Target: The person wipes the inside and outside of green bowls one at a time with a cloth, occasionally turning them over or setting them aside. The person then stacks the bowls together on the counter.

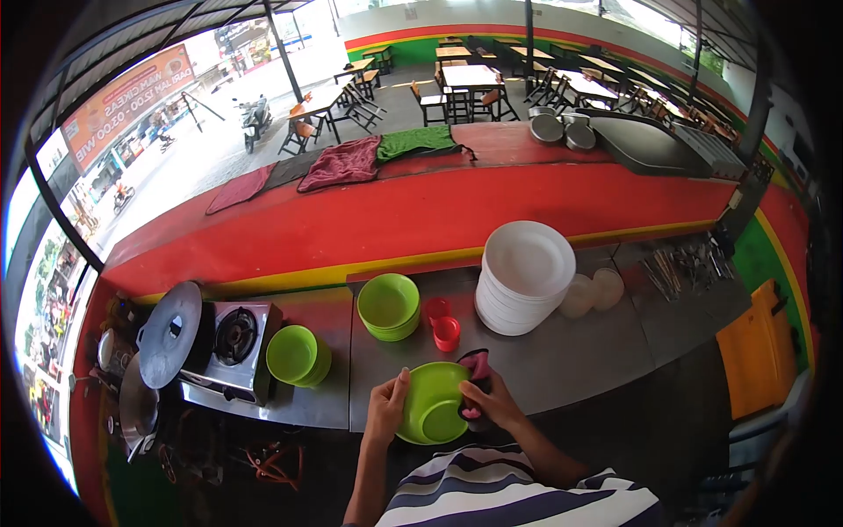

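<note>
My left grip [386, 411] holds the green bowl [428, 395] over the table's [606, 356] near edge, my right grip [497, 404] clutches a maroon cloth [475, 364] against it, so wiping seems unfinished, and the far stack [388, 306] and left stack [294, 353] (wiped or not, I cannot tell) stand apart.

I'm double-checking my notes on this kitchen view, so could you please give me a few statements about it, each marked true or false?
1. The left hand holds a green bowl. True.
2. The right hand holds a spoon. False: it holds a cloth.
3. The white dishes are stacked to the right of the red cups. True.
4. The stove stands right of the white dishes. False: it stands to their left.
5. A motorbike stands beyond the red counter. True.
</note>
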The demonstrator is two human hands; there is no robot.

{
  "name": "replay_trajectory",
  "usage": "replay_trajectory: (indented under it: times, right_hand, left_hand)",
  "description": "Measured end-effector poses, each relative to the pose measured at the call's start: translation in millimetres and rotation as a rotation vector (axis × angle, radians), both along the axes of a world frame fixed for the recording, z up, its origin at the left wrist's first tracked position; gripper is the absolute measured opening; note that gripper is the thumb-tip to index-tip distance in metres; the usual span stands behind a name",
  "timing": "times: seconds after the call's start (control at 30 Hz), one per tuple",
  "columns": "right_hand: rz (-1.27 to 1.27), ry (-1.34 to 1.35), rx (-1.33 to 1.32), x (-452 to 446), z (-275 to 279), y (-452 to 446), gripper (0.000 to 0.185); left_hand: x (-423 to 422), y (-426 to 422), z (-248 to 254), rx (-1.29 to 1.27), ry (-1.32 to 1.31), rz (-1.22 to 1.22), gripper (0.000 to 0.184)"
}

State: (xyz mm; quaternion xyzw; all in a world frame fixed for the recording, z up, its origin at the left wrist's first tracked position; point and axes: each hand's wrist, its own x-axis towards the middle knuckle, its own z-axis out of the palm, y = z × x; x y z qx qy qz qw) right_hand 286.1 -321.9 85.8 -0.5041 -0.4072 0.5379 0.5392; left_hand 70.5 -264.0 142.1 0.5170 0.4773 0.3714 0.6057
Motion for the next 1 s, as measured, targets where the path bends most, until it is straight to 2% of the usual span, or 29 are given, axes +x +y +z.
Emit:
replay_trajectory:
  times: [0.03,0.13,0.33,0.47,0.53,0.6,0.67,0.73,0.77,0.8,0.87,0.93,0.97,1.0]
  right_hand:
    - [-0.04,-0.02,-0.007,-5,12,-1,0.045]
    - [-0.056,0.04,0.033,-9,31,0,0.035]
    - [0.121,-0.456,0.308,-8,50,7,0.026]
    - [0.039,-0.139,0.226,-8,40,11,0.033]
    - [-0.078,0.056,0.096,-12,25,12,0.034]
    - [-0.343,0.204,0.027,-27,13,14,0.035]
    - [-0.496,0.484,-0.016,-40,-10,14,0.034]
    - [-0.528,0.902,-0.028,-50,-35,17,0.032]
    - [-0.639,0.845,-0.054,-55,-40,22,0.04]
    - [-0.595,0.883,-0.089,-51,-38,23,0.039]
    - [-0.509,0.958,-0.162,-35,-32,25,0.037]
    - [-0.458,0.88,-0.197,-18,-45,27,0.035]
    - [-0.432,0.844,-0.218,-11,-51,27,0.034]
    - [-0.38,0.792,-0.233,-7,-41,25,0.033]
  left_hand:
    - [2,-3,2,0.022,0.053,-0.021,0.051]
    - [3,-4,-3,0.057,0.154,-0.095,0.05]
    - [12,-7,0,0.198,0.206,-0.209,0.047]
    - [-1,3,6,0.24,0.23,-0.218,0.05]
    - [-3,6,5,0.218,0.068,-0.056,0.051]
    - [0,6,1,0.191,-0.107,0.119,0.051]
    - [17,5,-13,0.157,-0.298,0.304,0.049]
    - [33,-2,-33,0.129,-0.424,0.427,0.047]
    - [44,-7,-35,0.104,-0.468,0.481,0.048]
    - [49,-11,-37,0.079,-0.51,0.536,0.048]
    - [40,-7,-50,0.11,-0.393,0.394,0.051]
    - [18,5,-61,0.191,-0.222,0.213,0.053]
    - [5,13,-58,0.255,-0.12,0.106,0.056]
    - [7,14,-40,0.204,-0.115,0.077,0.054]
